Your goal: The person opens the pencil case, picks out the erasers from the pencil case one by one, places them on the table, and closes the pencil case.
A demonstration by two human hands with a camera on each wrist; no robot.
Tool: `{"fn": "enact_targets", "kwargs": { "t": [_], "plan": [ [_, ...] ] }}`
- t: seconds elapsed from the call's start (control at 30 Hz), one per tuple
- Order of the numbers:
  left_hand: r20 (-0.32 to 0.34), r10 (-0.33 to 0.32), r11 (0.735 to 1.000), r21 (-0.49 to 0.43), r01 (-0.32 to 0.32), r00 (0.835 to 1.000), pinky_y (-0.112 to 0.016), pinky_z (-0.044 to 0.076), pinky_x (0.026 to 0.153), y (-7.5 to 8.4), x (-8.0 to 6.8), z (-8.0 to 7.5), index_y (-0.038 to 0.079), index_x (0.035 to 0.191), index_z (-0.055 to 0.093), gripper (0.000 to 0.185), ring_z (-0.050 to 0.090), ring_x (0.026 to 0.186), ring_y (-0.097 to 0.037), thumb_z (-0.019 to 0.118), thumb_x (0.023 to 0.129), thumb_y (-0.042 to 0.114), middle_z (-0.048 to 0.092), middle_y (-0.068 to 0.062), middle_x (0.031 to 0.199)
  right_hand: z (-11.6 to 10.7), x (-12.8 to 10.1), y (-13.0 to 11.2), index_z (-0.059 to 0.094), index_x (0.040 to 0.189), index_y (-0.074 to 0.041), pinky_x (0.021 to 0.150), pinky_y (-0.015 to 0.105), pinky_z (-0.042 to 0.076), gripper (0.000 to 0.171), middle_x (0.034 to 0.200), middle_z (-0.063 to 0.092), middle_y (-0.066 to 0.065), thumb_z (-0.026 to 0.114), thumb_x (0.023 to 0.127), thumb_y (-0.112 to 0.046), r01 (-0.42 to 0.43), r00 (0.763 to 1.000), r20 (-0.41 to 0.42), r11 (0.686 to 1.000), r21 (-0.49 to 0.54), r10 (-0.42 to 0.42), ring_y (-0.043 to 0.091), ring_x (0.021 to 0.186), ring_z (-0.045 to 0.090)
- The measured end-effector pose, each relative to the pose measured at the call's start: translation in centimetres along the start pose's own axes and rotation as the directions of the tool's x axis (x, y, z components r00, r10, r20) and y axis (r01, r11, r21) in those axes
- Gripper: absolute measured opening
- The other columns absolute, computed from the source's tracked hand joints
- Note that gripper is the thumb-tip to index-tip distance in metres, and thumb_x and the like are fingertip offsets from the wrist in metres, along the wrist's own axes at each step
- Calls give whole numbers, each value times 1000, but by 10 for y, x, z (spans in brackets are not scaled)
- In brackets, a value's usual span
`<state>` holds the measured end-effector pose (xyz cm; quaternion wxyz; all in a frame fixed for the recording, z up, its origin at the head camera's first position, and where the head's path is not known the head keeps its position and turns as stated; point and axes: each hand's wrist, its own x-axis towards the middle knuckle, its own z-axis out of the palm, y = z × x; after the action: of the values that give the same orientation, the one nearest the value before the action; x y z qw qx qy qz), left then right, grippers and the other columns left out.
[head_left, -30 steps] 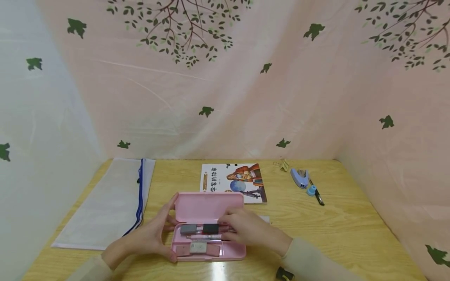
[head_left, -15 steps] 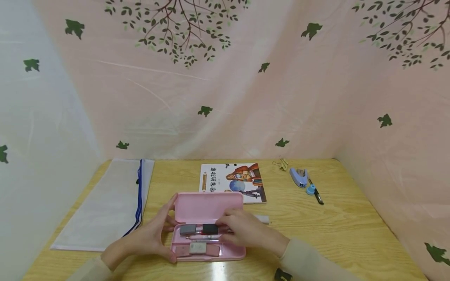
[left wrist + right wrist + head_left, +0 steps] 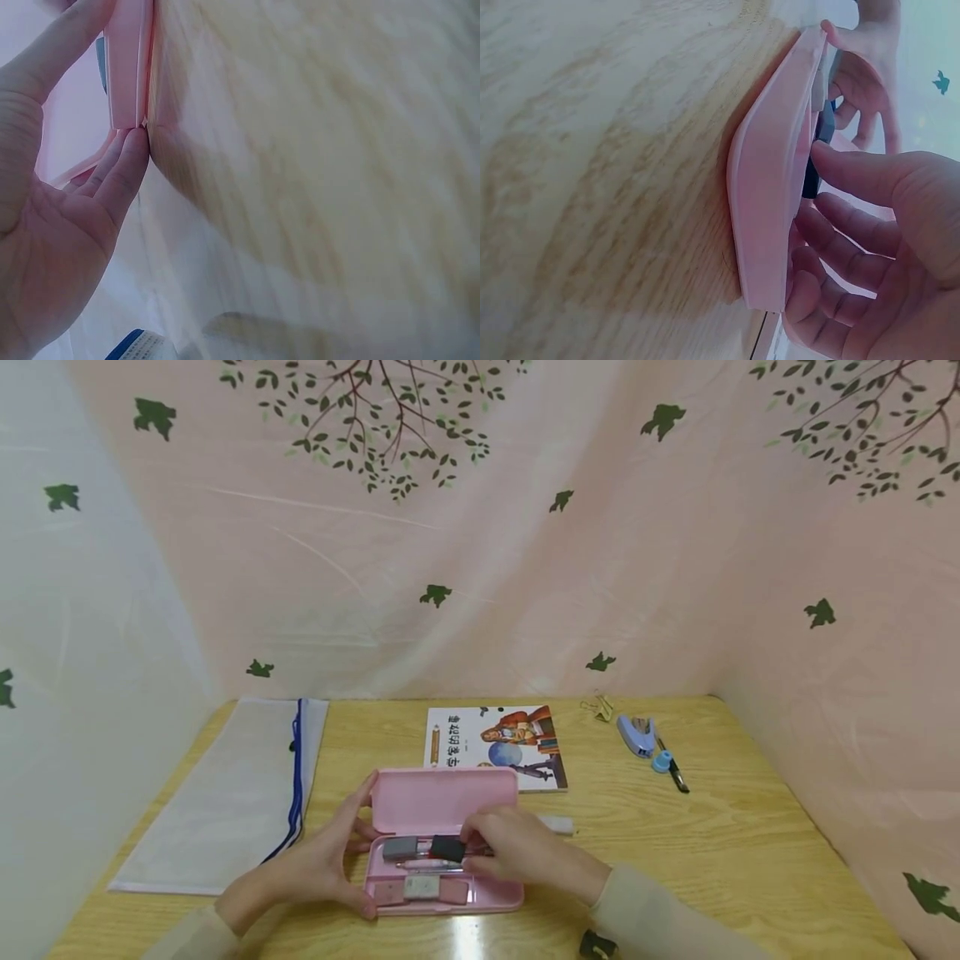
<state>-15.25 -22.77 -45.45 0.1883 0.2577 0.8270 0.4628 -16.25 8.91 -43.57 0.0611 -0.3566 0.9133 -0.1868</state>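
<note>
An open pink pencil case (image 3: pixel 442 797) lies on the wooden table near its front edge, its lid tilted up at the back. The tray holds a grey block (image 3: pixel 400 847), a black block (image 3: pixel 447 847), pens and flat erasers (image 3: pixel 422 887). My left hand (image 3: pixel 315 868) brackets the case's left end, thumb at the front corner and straight fingers against the lid edge. The left wrist view shows that hand (image 3: pixel 67 225) flat against the case (image 3: pixel 127 67). My right hand (image 3: pixel 517 852) reaches into the tray with curled fingers. The thumb of this hand (image 3: pixel 885 247) pinches the black block (image 3: pixel 812 176) inside the case (image 3: pixel 769 195).
A picture book (image 3: pixel 495 747) lies just behind the case. A white mesh zip pouch (image 3: pixel 225 793) covers the left side. At the back right lie a blue stapler (image 3: pixel 637 735), a pen (image 3: pixel 675 770) and a gold binder clip (image 3: pixel 600 706). A white eraser (image 3: pixel 557 824) rests right of the case.
My right hand has crept slightly left over the tray toward the black block. The left hand and the case have stayed put.
</note>
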Motion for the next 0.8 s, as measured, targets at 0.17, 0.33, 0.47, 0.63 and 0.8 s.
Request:
{"fn": "enact_targets", "kwargs": {
  "t": [0.17, 0.33, 0.47, 0.63, 0.8],
  "plan": [
    [-2, 13, 1000, -6, -13, 1000, -34, 48, 108, -1, 0, 0, 34, 160, -18, 150, 55, 123, -26, 98, 65, 30, 19, -14, 157, 0, 2, -2, 77, 102, -14, 66, 17, 48, 27, 83, 65, -13, 85, 83, -32, -10, 1000, 15, 1000, 19, 10, -1, 72, 52],
    [-3, 0, 1000, -3, 0, 1000, -28, 48, 106, -1, 0, 0, 29, 161, -17, 151, 55, 123, -23, 98, 64, 31, 19, -11, 157, 1, 4, -5, 78, 101, -13, 62, 16, 47, 27, 78, 65, -14, 86, 82, -31, -33, 999, 20, 998, 56, 32, 0, 68, 53],
    [-5, -9, 1000, 2, 9, 1000, -25, 47, 106, -1, 0, 1, 30, 161, -16, 151, 55, 122, -22, 99, 63, 32, 20, -10, 157, 4, 5, -5, 79, 99, -14, 61, 15, 48, 21, 76, 64, -16, 85, 83, -26, -54, 999, 7, 995, 79, 53, -1, 66, 54],
    [-7, 0, 1000, -1, 0, 1000, -25, 47, 106, -1, 0, 1, 31, 161, -16, 151, 55, 122, -22, 99, 63, 31, 19, -9, 158, 5, 5, -5, 78, 99, -13, 60, 15, 48, 19, 74, 62, -15, 84, 83, -20, -77, 997, -10, 992, 99, 78, -1, 65, 54],
    [-8, 2, 1000, -3, -2, 1000, -26, 48, 106, -2, 0, 1, 29, 161, -16, 151, 55, 123, -23, 99, 63, 31, 19, -10, 158, 1, 3, -6, 77, 100, -11, 59, 17, 49, 22, 72, 59, -15, 81, 79, -12, -115, 993, -6, 978, 173, 118, 1, 64, 53]
  ]
}}
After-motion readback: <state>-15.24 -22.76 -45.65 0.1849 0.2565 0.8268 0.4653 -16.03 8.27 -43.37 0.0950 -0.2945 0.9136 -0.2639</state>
